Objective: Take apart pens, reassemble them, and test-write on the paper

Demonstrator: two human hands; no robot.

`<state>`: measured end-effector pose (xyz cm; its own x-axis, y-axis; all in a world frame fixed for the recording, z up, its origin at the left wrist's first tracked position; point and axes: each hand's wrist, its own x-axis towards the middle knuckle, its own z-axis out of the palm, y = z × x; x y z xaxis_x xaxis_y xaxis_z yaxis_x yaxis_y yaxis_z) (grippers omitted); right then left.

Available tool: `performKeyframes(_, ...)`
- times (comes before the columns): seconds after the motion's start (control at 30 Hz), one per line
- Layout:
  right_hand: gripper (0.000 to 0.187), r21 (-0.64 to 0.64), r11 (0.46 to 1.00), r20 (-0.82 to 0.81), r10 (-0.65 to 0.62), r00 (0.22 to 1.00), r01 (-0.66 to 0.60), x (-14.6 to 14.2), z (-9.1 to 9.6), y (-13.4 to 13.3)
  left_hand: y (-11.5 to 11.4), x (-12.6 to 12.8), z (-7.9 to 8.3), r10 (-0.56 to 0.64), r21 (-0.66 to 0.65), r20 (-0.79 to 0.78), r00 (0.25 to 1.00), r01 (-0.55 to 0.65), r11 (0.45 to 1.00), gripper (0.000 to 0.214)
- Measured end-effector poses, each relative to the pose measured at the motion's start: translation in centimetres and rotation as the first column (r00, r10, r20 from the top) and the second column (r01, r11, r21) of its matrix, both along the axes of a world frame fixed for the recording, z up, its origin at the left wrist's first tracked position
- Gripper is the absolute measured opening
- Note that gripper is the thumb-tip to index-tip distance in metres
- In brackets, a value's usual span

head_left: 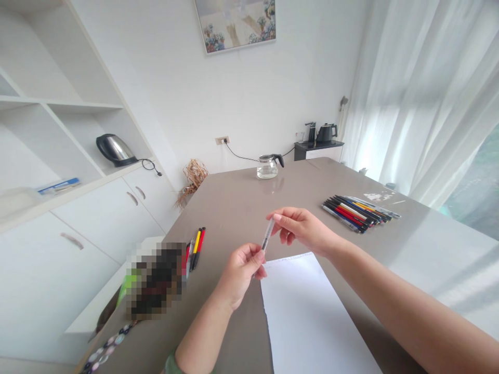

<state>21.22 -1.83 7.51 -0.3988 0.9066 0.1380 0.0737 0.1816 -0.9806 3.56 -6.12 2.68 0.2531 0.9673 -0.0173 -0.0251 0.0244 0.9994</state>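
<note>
A slim clear pen [267, 235] is held at a slant above the table, between both of my hands. My left hand [245, 267] pinches its lower end, thumb against fingers. At the upper end, my right hand [298, 226] grips it between thumb and fingertips. Whether the pen's cap is on or off is too small to tell. Just below the hands lies a white sheet of paper [312, 311] with a rough left edge and faint marks along its top.
Several pens [356, 212] lie in a row at the right. A few more pens [197, 249] lie at the left, by a blurred-out patch [158, 280] and a beaded strap [109, 348]. A glass teapot [267, 169] with clear liquid stands near the table's [234, 202] far edge.
</note>
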Motion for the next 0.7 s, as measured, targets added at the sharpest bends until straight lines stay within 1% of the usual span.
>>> performKeyframes(0.1, 0.031, 0.018, 0.998, 0.04, -0.06, 0.997, 0.059, 0.13, -0.59, 0.5, -0.02, 0.02, -0.06, -0.004, 0.0, -0.012, 1.0, 0.004, 1.0, 0.018)
performKeyframes(0.2, 0.032, 0.008, 0.996, 0.052, -0.095, 0.994, 0.094, 0.18, -0.86, 0.71, -0.06, 0.0, -0.07, -0.005, 0.001, -0.021, 1.0, 0.005, 1.0, 0.019)
performKeyframes(0.27, 0.032, -0.009, 0.996, 0.036, -0.085, 0.996, 0.085, 0.17, -0.8, 0.65, -0.08, -0.03, -0.06, -0.003, -0.002, -0.022, 1.0, 0.003, 1.0, 0.019)
performKeyframes(0.37, 0.031, -0.033, 0.998, -0.039, -0.059, 0.998, 0.058, 0.14, -0.65, 0.52, -0.07, -0.08, -0.05, 0.006, -0.007, -0.014, 1.0, -0.006, 1.0, 0.019)
performKeyframes(0.47, 0.03, -0.043, 0.997, -0.102, -0.074, 0.992, 0.07, 0.15, -0.78, 0.6, -0.05, -0.1, -0.07, 0.011, -0.009, -0.013, 1.0, -0.011, 1.0, 0.02)
performKeyframes(0.6, 0.027, -0.051, 0.994, -0.108, -0.103, 0.989, 0.098, 0.2, -1.13, 0.85, -0.06, -0.09, -0.07, 0.006, -0.008, -0.021, 1.0, -0.006, 1.0, 0.02)
performKeyframes(0.7, 0.028, -0.071, 0.994, -0.123, -0.089, 0.988, 0.08, 0.21, -1.13, 0.85, -0.08, -0.1, -0.07, 0.006, -0.007, -0.019, 1.0, -0.006, 1.0, 0.02)
